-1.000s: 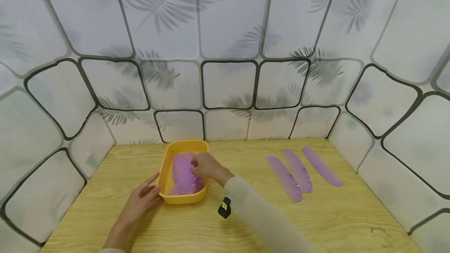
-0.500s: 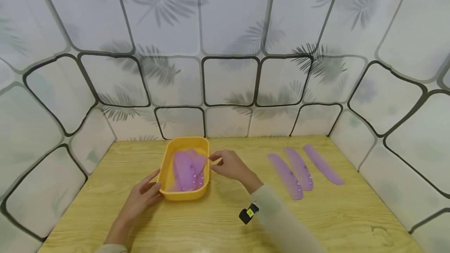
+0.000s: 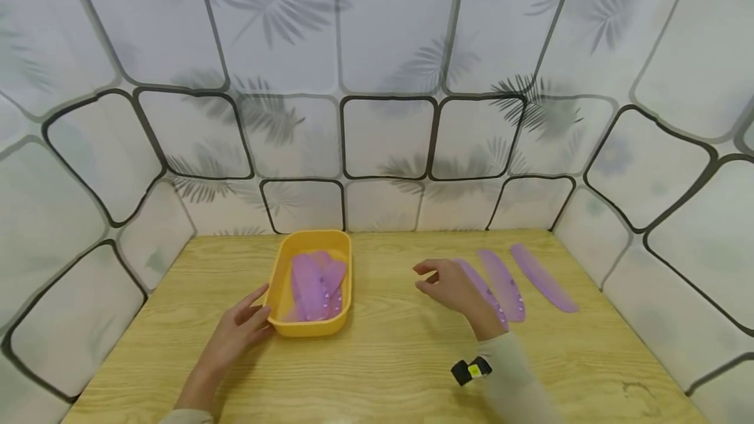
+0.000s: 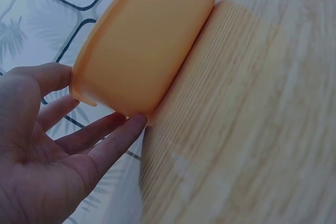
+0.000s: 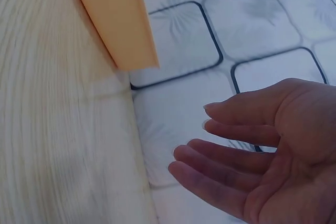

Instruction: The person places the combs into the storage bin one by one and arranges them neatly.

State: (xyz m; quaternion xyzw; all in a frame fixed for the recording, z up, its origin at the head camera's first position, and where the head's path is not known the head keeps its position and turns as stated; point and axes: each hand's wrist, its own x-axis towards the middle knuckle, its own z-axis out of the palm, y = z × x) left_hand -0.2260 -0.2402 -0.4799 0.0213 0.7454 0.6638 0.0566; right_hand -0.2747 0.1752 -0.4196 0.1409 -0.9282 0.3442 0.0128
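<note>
My left hand (image 3: 238, 322) rests its fingertips against the outer left side of a yellow plastic bin (image 3: 347, 267). In the left wrist view, the relaxed fingers (image 4: 118, 140) touch the bin's wall and rim. A pile of purple combs (image 3: 309, 286), some overlapping, lies inside the bin. Toward the right, my right hand (image 3: 450, 285) is in the air with loosely bent fingers and nothing between them. It partly covers the nearest purple comb (image 3: 484, 286) on the table. The right wrist view shows that empty hand (image 5: 247, 156) apart from the bin.
Beyond my right hand, two more purple combs, a middle one (image 3: 502, 283) and a far one (image 3: 543, 279), lie slanted on the wood-grain table (image 3: 353, 378). Patterned fabric walls (image 3: 383, 142) enclose the back and sides.
My right hand has come out of the bin, leaving the combs there, and has moved right toward the combs on the table. The left hand has stayed at the bin.
</note>
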